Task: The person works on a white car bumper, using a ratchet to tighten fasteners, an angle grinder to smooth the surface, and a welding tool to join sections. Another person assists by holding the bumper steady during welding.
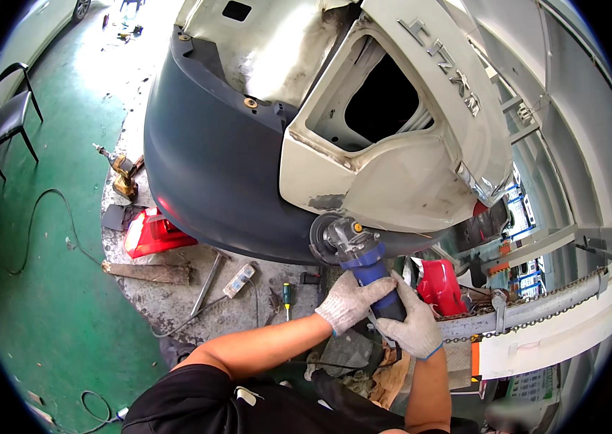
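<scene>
At seven o'clock, nearest the camera, a black sleeve [183, 405] is seen at the lower edge. At five o'clock the left hand [353, 298], in a pale knit glove, is wrapped over the body of an angle grinder [369, 271]; by the right hand [416, 322], gloved alike, its rear end is clasped from the other side, fingers laid along it and thumb bent across. The grinder is held tilted between four and five o'clock, close to the middle of the view. Its housing is coloured blue, darkening toward the rear, and is topped by a scuffed silver gear head marked with a yellow button. A round, dark grey guard is fitted at ten o'clock from that head. Whether the dark bumper [204, 195] just beyond is touched cannot be told. At two o'clock an off-white body panel [392, 184] is pierced by a large opening and stained dark along its lower edge. Lower down, a green screwdriver [288, 296] is laid at six o'clock, a red lamp [150, 233] at nine. Farthest off, toward ten, a black chair [11, 119] is stood on green floor [67, 224].
</scene>
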Motion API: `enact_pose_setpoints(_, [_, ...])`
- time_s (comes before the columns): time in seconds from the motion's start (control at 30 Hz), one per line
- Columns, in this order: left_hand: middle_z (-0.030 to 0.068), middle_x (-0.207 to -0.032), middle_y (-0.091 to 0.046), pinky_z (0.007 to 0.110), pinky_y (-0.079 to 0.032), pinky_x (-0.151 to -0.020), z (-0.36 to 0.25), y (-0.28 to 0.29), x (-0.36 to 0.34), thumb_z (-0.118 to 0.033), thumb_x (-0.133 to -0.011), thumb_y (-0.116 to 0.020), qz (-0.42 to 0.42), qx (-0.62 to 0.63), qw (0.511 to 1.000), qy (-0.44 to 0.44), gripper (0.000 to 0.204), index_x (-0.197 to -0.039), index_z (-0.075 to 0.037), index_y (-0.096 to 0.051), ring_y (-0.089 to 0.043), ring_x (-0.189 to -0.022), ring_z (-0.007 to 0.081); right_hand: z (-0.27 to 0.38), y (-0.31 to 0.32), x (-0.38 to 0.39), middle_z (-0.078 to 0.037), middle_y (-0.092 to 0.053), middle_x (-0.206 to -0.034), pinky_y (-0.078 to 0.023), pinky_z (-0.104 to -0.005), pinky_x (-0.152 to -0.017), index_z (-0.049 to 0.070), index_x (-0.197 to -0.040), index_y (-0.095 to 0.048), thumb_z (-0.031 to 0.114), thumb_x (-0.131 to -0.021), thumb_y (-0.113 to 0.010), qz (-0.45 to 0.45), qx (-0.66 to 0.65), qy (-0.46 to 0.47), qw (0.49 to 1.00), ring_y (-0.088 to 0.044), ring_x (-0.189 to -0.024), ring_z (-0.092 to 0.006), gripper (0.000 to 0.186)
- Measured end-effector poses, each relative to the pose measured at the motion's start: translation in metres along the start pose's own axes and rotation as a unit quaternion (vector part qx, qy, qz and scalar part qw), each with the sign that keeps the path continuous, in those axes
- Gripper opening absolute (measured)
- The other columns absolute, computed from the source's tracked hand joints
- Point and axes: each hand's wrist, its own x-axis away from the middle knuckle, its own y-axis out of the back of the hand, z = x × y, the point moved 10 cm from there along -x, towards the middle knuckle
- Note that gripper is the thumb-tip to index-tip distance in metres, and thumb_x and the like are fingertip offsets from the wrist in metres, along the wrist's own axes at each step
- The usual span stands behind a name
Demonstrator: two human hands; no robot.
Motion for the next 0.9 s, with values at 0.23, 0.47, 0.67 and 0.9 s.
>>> enact_pose_setpoints(0.23, [0.0092,-0.110,-0.071,0.037,-0.057,-0.092,-0.016,-0.001,0.009,-0.031,-0.093,-0.083,-0.023,-0.047,0.999,-0.010,0.046,-0.121,-0.001,-0.063,-0.067,-0.101,0.0175,-0.007,-0.009,-0.004,-0.020,-0.056,-0.150,-0.048,-0.0350,-0.110,-0.004,-0.162,-0.032,0.016,-0.076,-0.083,0.025,-0.069,-0.016,0.997,-0.060,-0.132,-0.0242,0.103])
enact_pose_setpoints(0.47, [0.0071,-0.112,-0.070,0.036,-0.055,-0.095,-0.019,0.003,0.010,-0.030,-0.094,-0.082,-0.029,-0.067,0.997,-0.007,0.045,-0.123,-0.002,-0.063,-0.065,-0.104,0.0158,0.008,-0.014,-0.002,-0.018,-0.050,-0.156,-0.042,-0.0337,-0.116,-0.008,-0.162,-0.029,0.009,-0.075,-0.083,0.034,-0.141,-0.029,0.989,-0.052,-0.138,-0.0206,0.104])
enact_pose_setpoints(0.67, [0.0083,-0.111,-0.070,0.037,-0.056,-0.094,-0.012,-0.006,0.005,-0.033,-0.094,-0.081,-0.004,-0.051,0.999,0.005,0.046,-0.122,-0.002,-0.062,-0.066,-0.102,0.0175,-0.001,-0.004,0.005,-0.017,-0.058,-0.148,-0.047,-0.0328,-0.110,-0.005,-0.162,-0.033,0.012,-0.073,-0.082,-0.010,-0.099,-0.014,0.995,-0.059,-0.129,-0.0197,0.103])
enact_pose_setpoints(0.9, [0.0066,-0.114,-0.068,0.036,-0.054,-0.096,-0.004,-0.017,-0.003,-0.033,-0.094,-0.082,0.029,-0.059,0.998,0.010,0.046,-0.123,-0.004,-0.062,-0.063,-0.106,0.0153,-0.008,0.008,0.008,-0.023,-0.059,-0.148,-0.048,-0.0357,-0.111,-0.002,-0.160,-0.039,0.015,-0.076,-0.085,-0.026,-0.047,-0.012,0.998,-0.060,-0.133,-0.0246,0.098])
